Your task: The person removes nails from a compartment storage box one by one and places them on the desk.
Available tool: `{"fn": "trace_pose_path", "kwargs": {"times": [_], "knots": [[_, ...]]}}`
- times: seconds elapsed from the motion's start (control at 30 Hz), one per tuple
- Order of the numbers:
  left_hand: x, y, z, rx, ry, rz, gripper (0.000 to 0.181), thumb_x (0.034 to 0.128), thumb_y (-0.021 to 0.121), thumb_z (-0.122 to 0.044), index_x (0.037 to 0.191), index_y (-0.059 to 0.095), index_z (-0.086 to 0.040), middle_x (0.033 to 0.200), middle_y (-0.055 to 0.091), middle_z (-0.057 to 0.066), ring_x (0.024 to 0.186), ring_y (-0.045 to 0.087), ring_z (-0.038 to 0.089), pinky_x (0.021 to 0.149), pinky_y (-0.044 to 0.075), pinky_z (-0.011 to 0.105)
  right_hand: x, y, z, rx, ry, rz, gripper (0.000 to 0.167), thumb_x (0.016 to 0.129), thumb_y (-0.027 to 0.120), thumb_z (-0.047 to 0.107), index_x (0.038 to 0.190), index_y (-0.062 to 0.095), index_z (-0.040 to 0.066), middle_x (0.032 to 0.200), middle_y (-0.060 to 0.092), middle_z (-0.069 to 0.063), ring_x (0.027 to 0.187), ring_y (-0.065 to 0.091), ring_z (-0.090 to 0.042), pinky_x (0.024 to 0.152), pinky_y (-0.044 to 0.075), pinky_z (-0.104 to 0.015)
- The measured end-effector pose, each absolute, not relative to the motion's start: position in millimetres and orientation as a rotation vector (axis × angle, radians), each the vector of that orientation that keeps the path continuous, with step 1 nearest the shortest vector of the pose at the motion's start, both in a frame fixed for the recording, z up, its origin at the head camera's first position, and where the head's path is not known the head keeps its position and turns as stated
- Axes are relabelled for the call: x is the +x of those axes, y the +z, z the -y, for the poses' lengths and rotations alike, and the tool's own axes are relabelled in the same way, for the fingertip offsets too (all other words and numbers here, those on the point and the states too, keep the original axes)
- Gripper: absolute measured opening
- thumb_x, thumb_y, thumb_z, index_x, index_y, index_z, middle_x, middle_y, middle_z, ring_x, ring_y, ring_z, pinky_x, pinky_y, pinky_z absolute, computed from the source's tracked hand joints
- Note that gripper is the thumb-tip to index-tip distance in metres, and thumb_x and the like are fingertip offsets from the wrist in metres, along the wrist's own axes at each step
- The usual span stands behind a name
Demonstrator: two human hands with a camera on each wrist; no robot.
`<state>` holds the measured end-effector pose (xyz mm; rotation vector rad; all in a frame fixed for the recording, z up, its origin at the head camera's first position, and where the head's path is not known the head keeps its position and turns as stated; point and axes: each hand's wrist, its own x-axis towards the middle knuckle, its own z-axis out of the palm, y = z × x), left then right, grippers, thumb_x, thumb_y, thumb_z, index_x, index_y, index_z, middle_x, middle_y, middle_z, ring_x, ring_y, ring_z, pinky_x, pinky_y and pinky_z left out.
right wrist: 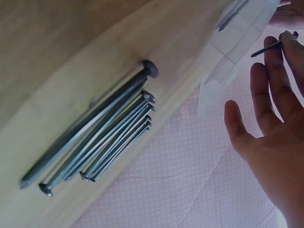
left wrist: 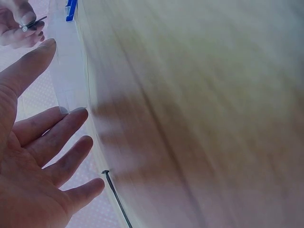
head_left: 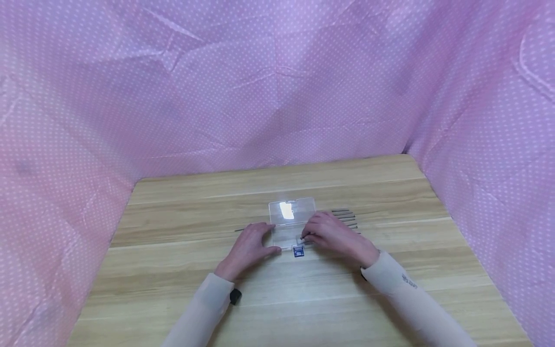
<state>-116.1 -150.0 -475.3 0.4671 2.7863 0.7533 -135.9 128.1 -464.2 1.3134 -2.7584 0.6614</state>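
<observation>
A clear plastic box (head_left: 284, 237) lies with its hinged lid (head_left: 299, 211) folded back and a blue latch (head_left: 298, 251) at its front. My left hand (head_left: 253, 245) is at the box's left end, thumb and fingers spread, a fingertip touching the plastic edge. Over the box's right part, my right hand (head_left: 331, 236) pinches a small dark nail (right wrist: 267, 48) between thumb and index finger. Another nail (right wrist: 232, 15) shows at the clear box in the right wrist view.
Several nails (right wrist: 102, 126) of different sizes lie side by side on the wooden table (head_left: 173, 274), right of the box. One thin nail (left wrist: 117, 197) lies beyond my left hand. Pink dotted cloth (head_left: 277, 96) hangs behind and at both sides.
</observation>
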Motion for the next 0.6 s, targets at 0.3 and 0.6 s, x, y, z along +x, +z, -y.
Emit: {"fn": "trace_pose_path", "kwargs": {"times": [0.3, 0.6], "knots": [[-115.4, -475.0, 149.5, 0.466, 0.763, -2.788, 0.070, 0.0822, 0.088, -0.041, 0.138, 0.064, -0.006, 0.136, 0.065, 0.014, 0.126, 0.058, 0.032, 0.111, 0.046, 0.050, -130.4, -463.2, -135.3, 1.276, 0.655, 2.679, 0.012, 0.091, 0.080, 0.012, 0.101, 0.079, 0.018, 0.103, 0.072, 0.005, 0.107, 0.063, -0.020, 0.102, 0.049, -0.046], [-114.6, -475.7, 149.4, 0.475, 0.766, -2.802, 0.070, 0.0823, 0.087, -0.041, 0.138, 0.064, -0.006, 0.135, 0.065, 0.014, 0.125, 0.059, 0.032, 0.110, 0.047, 0.050, -129.8, -461.8, -147.7, 1.249, 0.709, 2.582, 0.014, 0.085, 0.084, 0.009, 0.098, 0.080, 0.014, 0.100, 0.073, 0.002, 0.107, 0.065, -0.027, 0.098, 0.050, -0.050]]}}
